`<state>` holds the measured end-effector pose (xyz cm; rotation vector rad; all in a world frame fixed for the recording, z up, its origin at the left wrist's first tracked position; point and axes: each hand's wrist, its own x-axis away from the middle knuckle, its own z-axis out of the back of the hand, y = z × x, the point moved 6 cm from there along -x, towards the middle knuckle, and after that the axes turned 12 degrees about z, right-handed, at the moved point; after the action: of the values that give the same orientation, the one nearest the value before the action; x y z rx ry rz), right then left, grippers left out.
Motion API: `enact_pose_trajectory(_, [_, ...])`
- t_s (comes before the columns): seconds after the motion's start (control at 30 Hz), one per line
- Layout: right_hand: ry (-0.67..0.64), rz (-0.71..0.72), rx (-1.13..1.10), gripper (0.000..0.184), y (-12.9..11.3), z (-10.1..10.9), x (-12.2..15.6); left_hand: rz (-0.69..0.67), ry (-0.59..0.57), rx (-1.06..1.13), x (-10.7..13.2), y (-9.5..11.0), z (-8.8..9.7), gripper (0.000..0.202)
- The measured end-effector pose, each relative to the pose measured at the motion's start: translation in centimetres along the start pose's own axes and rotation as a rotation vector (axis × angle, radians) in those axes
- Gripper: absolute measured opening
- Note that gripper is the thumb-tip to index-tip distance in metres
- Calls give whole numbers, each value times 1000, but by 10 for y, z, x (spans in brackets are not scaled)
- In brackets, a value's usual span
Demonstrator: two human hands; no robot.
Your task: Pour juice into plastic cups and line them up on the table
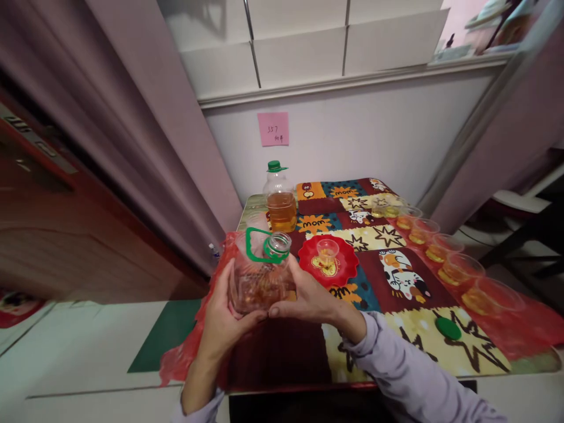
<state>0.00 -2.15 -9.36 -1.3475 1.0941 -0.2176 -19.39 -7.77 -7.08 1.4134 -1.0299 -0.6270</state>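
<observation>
Between my two hands is a clear plastic jug [259,288] with a green carry handle and an uncapped mouth. My left hand [222,308] wraps its left side, and my right hand [304,296] grips its right side, thumbs toward each other at the front. Whether any liquid is inside the jug I cannot tell. Behind it stands a similar bottle [281,208], capped in green and partly filled with amber liquid. A red scalloped plate [307,267] to the right holds a small clear cup [327,251]. A loose green cap [448,328] lies near the table's front right.
Several clear plastic cups [460,271] with amber liquid line the table's right side. A patterned mat [370,305] and red plastic sheeting [189,346] cover the table. Behind is a wall with a pink note [273,129]; a curtain [145,117] hangs at left.
</observation>
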Motion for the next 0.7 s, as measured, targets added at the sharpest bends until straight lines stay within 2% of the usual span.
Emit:
enact_pose_trajectory(0.03, [-9, 26, 71, 108, -3, 10, 0, -4, 15, 1, -1, -1, 2, 106])
enact_pose_trajectory(0.1, [57, 73, 287, 105, -7, 42, 0, -4, 44, 30, -3, -2, 9, 104])
enact_pose_trajectory(0.17, [159, 64, 566, 91, -8, 83, 0, -10, 55, 53, -6, -4, 15, 108])
enact_pose_trajectory(0.23, [173, -49, 884, 84, -5, 120, -2, -23, 57, 46, -10, -8, 21, 116])
enact_pose_trajectory(0.33, [53, -354, 1273, 81, 4, 156, -2, -55, 66, -9, -19, -22, 36, 124])
enact_pose_trajectory(0.4, [-4, -469, 1357, 73, 6, 164, -2, -91, 69, -62, -27, -33, 49, 130])
enact_pose_trajectory(0.47, [-21, -492, 1372, 66, 6, 165, -4, -115, 73, -121, -34, -42, 60, 132])
enact_pose_trajectory(0.57, [-56, -505, 1411, 73, 5, 162, -9, -108, 96, -153, -37, -50, 69, 133])
enact_pose_trajectory(0.63, [-80, -508, 1431, 78, 6, 161, -13, -81, 115, -114, -37, -53, 71, 135])
enact_pose_trajectory(0.7, [-97, -507, 1441, 73, 6, 161, -16, 1, 114, 36, -39, -60, 73, 137])
